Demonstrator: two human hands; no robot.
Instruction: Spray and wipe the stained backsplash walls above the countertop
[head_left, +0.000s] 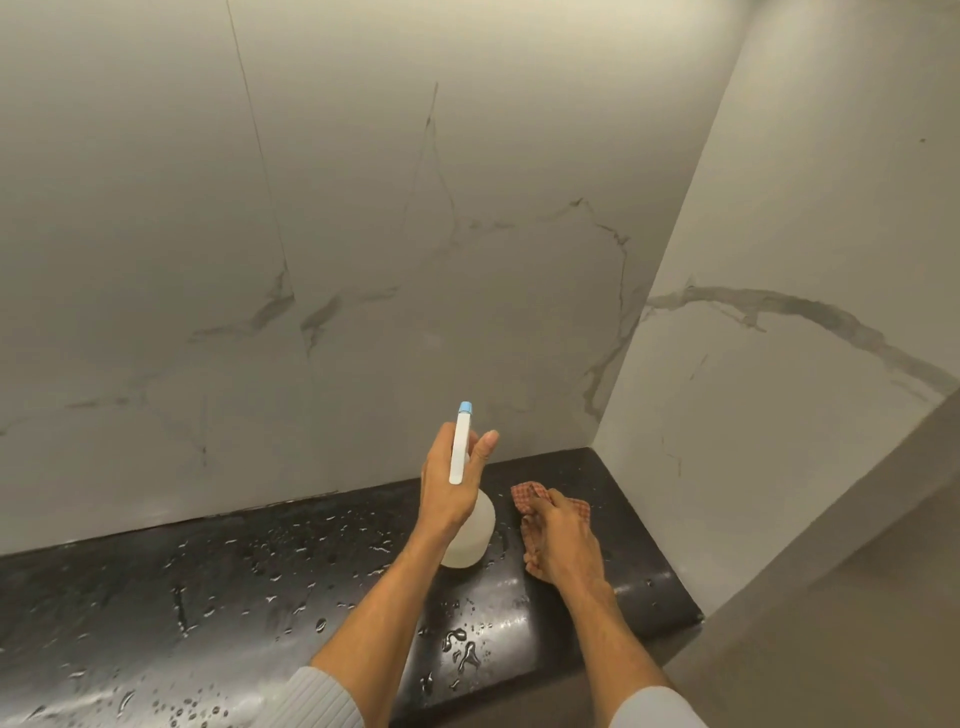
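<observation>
While left hand (451, 486) grips spray bottle (470, 538) | right hand (563, 545) clutches cloth (527, 496) on countertop (208, 597)

Dim warm overhead light, wide-angle edge bending

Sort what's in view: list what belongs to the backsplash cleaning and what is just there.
Belongs to the job:
spray bottle, held in the left hand
checked cloth, under the right hand
marble-look backsplash walls

Just there:
wet black countertop
grey panel at right
</observation>
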